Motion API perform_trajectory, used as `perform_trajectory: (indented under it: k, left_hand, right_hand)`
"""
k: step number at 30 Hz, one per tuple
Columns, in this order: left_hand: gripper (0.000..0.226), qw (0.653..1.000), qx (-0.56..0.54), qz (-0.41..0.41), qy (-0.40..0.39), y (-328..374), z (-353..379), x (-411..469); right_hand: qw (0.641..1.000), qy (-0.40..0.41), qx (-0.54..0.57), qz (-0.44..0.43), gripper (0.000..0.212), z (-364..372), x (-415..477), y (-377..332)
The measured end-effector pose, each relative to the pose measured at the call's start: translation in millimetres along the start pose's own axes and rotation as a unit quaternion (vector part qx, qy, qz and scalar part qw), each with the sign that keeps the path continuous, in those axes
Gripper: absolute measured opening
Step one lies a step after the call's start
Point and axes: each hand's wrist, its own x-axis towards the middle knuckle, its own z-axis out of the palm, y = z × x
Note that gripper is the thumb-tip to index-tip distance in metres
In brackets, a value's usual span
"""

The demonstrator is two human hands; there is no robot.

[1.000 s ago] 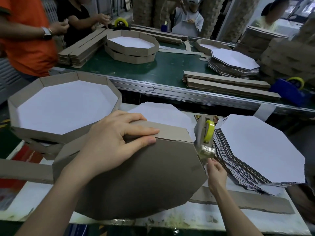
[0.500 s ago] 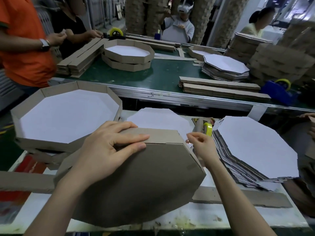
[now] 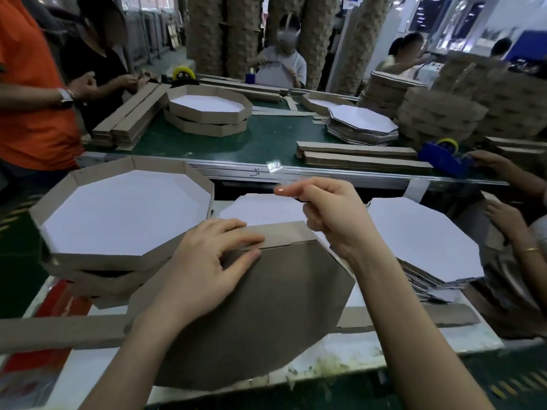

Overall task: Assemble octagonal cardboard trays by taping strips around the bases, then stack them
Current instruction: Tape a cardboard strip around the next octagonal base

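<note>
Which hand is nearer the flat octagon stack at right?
Right. The right hand, pinching tape, is just left of the stack; the left hand rests on the tray farther left.

I am looking in on a packaging factory floor. Workers (image 3: 284, 63) line a green conveyor belt (image 3: 266, 137) crowded with cardboard strips (image 3: 364, 159), octagonal trays (image 3: 207, 113) and tape dispensers (image 3: 444, 157).

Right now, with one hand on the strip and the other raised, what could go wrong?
1. The clear tape piece, loose at the right hand, could fold onto itself or stick to the fingers.
2. Only the left hand presses the strip to the tilted base; the strip could slip before taping.
</note>
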Motion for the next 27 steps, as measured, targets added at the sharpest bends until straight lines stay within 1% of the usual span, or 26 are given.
perform_trajectory:
  k: [2,5,9,13,18,22,24,27]
  left_hand:
    - [0.02,1.0,0.004,-0.002,-0.011,2.2,0.3,-2.7]
    - [0.032,1.0,-0.003,-0.02,-0.015,4.0,-0.5,-7.3]
    - [0.042,0.999,-0.019,-0.018,-0.02,5.7,-4.3,-12.5]
    - [0.047,1.0,-0.015,-0.002,-0.027,7.2,-8.2,-17.3]
    - [0.047,0.999,-0.019,0.005,-0.029,10.2,-11.4,-22.3]
    - [0.046,0.999,-0.008,0.009,-0.033,9.6,-11.1,-24.7]
    - [0.045,0.999,0.001,0.005,-0.034,10.2,-11.0,-25.4]
    - [0.044,0.998,0.05,0.015,-0.03,14.4,-10.6,-24.5]
  right_hand:
    - [1.0,-0.008,-0.007,0.013,0.04,8.6,-14.1,-3.8]
    - [0.999,-0.013,-0.008,0.036,0.036,14.4,-32.8,-4.6]
    - [0.997,-0.025,0.04,0.066,0.035,16.3,-52.1,-1.3]
    - [0.993,-0.035,0.082,0.077,0.041,19.7,-68.2,5.8]
    - [0.991,-0.003,0.115,0.076,0.043,20.7,-83.5,12.5]
    - [0.987,0.034,0.153,0.046,0.039,18.2,-84.8,7.5]
    - [0.987,0.041,0.151,0.034,0.036,17.7,-83.4,4.7]
    - [0.989,0.04,0.131,0.052,0.042,17.6,-84.3,7.2]
